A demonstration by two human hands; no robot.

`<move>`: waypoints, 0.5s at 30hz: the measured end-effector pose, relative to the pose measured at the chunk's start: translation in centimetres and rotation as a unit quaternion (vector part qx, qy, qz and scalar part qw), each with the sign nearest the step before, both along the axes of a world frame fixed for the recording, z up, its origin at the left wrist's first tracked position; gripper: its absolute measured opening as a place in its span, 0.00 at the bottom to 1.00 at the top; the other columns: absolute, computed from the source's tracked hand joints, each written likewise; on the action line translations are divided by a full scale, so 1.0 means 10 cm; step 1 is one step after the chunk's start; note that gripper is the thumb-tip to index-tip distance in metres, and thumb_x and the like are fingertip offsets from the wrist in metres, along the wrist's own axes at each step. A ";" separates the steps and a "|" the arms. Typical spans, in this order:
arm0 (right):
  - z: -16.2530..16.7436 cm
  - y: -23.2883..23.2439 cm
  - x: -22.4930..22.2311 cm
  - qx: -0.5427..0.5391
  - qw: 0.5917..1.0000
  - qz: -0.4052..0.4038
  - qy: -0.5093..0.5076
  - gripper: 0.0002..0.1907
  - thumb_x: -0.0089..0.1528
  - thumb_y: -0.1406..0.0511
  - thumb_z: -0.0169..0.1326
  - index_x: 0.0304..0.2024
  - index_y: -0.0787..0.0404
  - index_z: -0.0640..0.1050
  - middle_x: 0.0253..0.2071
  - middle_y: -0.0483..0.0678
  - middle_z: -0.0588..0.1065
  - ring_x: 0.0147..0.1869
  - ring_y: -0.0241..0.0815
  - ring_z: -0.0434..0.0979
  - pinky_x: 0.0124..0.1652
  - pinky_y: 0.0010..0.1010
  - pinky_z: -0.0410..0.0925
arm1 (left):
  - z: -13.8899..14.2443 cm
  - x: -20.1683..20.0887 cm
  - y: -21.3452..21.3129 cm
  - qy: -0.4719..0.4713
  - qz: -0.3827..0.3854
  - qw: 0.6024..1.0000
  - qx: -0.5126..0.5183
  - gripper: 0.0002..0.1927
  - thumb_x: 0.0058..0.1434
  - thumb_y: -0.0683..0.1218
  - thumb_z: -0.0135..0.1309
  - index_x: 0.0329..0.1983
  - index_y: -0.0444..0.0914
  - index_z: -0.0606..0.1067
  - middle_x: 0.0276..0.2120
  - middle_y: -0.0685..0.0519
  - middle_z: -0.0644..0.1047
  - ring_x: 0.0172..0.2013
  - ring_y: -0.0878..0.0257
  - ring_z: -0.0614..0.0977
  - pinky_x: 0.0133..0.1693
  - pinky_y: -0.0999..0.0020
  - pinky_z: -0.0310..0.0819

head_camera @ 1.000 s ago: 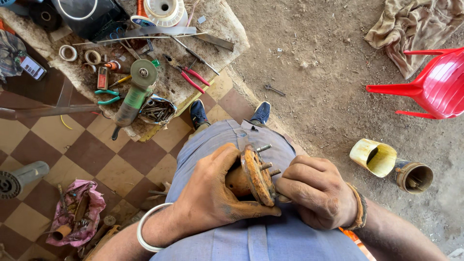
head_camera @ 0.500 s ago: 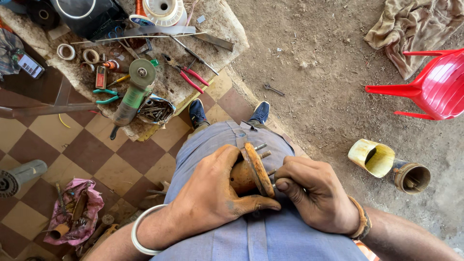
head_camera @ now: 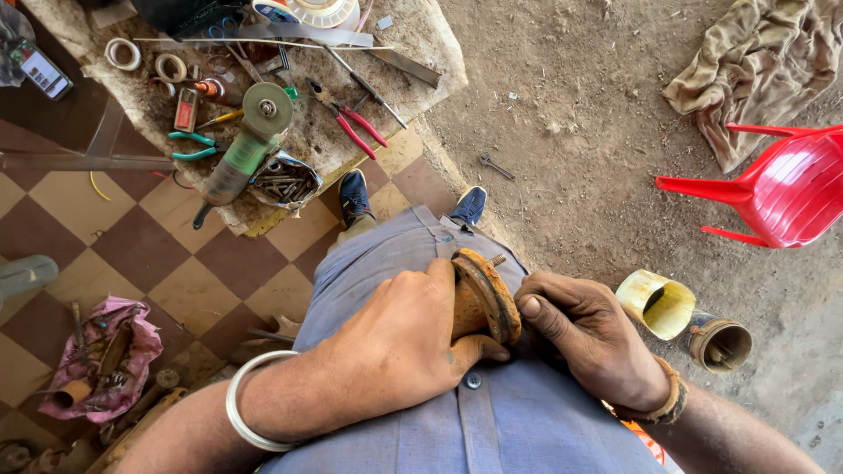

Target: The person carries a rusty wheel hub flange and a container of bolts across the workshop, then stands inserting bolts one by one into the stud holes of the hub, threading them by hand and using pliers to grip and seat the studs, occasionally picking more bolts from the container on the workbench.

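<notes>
- A rusty round flange [head_camera: 486, 297] with a raised rim is held on edge in the lap of a seated person, seen from above against a blue-grey shirt [head_camera: 492, 421]
- The left hand [head_camera: 399, 347] is wrapped firmly around the near side of the flange, with the thumb pressed under its rim; a metal bangle [head_camera: 241, 405] is worn on that wrist
- The right hand [head_camera: 588, 338] is set against the far face of the flange, fingers curled closed; something small may be pinched there, but it cannot be made out from this angle
- A short bolt [head_camera: 497, 260] is seen sticking out at the top edge of the flange
- The step in hand is judged to be fitting or turning a fastener on the flange by hand; a steady left-hand hold and a fine twist from the right fingers would be called for next
- Beyond the knees, a low stone slab [head_camera: 421, 44] is covered with tools: a green angle grinder [head_camera: 246, 145], red-handled pliers [head_camera: 356, 118] and a packet of bolts [head_camera: 283, 183]
- On the dirt to the right, a red plastic chair [head_camera: 781, 189], a crumpled rag [head_camera: 755, 66], a small spanner [head_camera: 496, 166] and a yellow tube [head_camera: 657, 303] are lying well apart
</notes>
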State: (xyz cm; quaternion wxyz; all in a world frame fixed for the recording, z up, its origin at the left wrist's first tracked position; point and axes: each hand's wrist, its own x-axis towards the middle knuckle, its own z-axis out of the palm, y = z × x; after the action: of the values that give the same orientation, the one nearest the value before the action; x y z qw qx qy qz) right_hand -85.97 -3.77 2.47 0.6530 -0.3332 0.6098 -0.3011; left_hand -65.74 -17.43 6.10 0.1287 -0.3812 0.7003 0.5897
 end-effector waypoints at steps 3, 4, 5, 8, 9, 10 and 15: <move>0.00 0.00 -0.02 0.023 1.000 -0.007 -0.011 0.18 0.69 0.57 0.49 0.32 0.63 0.76 0.25 0.38 0.69 0.28 0.27 0.63 0.27 0.22 0.61 | 0.03 -0.01 -0.01 -0.009 0.001 1.000 0.012 0.33 0.47 0.55 0.69 0.43 0.28 0.69 0.32 0.35 0.81 0.41 0.41 0.84 0.42 0.52 0.79; 0.00 -0.01 -0.02 0.027 0.999 -0.009 -0.016 0.18 0.69 0.57 0.50 0.32 0.63 0.76 0.25 0.38 0.69 0.29 0.27 0.63 0.27 0.22 0.61 | 0.04 -0.01 -0.01 -0.007 0.006 1.000 0.016 0.32 0.47 0.55 0.68 0.43 0.28 0.69 0.31 0.35 0.81 0.40 0.41 0.84 0.41 0.52 0.80; 0.01 -0.01 -0.02 0.038 0.999 -0.010 -0.021 0.18 0.68 0.57 0.50 0.32 0.63 0.76 0.25 0.38 0.69 0.28 0.27 0.62 0.27 0.22 0.60 | 0.04 -0.01 -0.01 -0.013 0.001 1.000 0.011 0.33 0.47 0.55 0.68 0.43 0.28 0.69 0.32 0.35 0.81 0.40 0.41 0.84 0.41 0.52 0.79; 0.03 -0.06 -0.02 0.053 0.998 -0.003 -0.029 0.17 0.68 0.57 0.51 0.33 0.63 0.77 0.25 0.38 0.69 0.29 0.26 0.62 0.27 0.22 0.60 | 0.01 -0.01 0.01 -0.023 -0.005 1.000 0.004 0.33 0.48 0.56 0.69 0.44 0.28 0.69 0.32 0.35 0.81 0.40 0.40 0.84 0.42 0.52 0.79; 0.05 -0.08 -0.03 0.044 0.999 0.007 -0.026 0.17 0.68 0.57 0.51 0.32 0.63 0.77 0.25 0.38 0.69 0.29 0.26 0.62 0.27 0.22 0.60 | 0.00 -0.01 0.01 -0.023 -0.002 1.000 0.007 0.33 0.48 0.55 0.68 0.44 0.28 0.69 0.32 0.35 0.81 0.41 0.41 0.84 0.42 0.52 0.79; 0.07 -0.10 -0.03 0.036 0.999 0.016 -0.023 0.17 0.69 0.57 0.51 0.32 0.63 0.77 0.25 0.38 0.68 0.30 0.26 0.62 0.28 0.22 0.60 | -0.01 0.00 0.03 -0.022 0.001 1.000 0.010 0.33 0.48 0.55 0.68 0.44 0.29 0.68 0.32 0.36 0.81 0.41 0.41 0.84 0.42 0.52 0.79; 0.20 -0.23 -0.06 0.039 0.995 0.079 0.042 0.18 0.68 0.57 0.50 0.33 0.63 0.78 0.23 0.39 0.68 0.28 0.28 0.61 0.27 0.24 0.61 | -0.06 0.03 0.05 0.067 0.035 0.996 -0.044 0.33 0.46 0.56 0.72 0.46 0.30 0.72 0.34 0.38 0.82 0.40 0.42 0.84 0.41 0.54 0.79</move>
State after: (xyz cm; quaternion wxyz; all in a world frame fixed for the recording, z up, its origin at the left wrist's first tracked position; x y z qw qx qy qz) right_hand -86.59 -6.11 4.52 0.6608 -0.3674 0.6197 -0.2103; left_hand -65.48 -16.94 5.51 0.0440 -0.3709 0.7185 0.5867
